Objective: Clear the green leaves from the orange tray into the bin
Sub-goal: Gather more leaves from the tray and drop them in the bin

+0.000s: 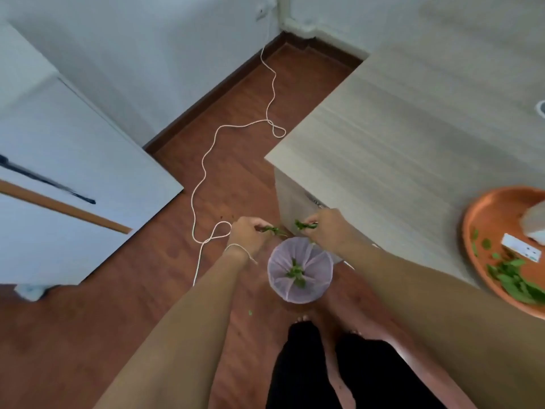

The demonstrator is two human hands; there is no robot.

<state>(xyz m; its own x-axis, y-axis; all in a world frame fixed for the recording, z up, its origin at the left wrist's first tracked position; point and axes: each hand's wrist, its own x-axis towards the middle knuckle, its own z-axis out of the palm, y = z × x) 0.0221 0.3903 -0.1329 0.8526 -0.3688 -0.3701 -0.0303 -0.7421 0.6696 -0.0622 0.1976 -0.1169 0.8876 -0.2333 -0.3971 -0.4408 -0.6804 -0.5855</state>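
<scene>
Pinching leaves (275,230) in both hands (250,231), above bin (300,271)

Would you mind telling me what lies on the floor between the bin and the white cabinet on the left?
In the head view, a white cord snakes across the bare wooden floor between the bin and the white cabinet.

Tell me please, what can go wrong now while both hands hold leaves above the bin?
1. The left hand and right hand hold their leaves near the far rim of the small bin, not over its middle, so some may fall on the floor; one green bit already lies there.
2. A white cord loops on the floor by the left hand and could trip the person.
3. Many leaves remain on the orange tray, which overhangs the table edge, so a knock might tip it.
</scene>
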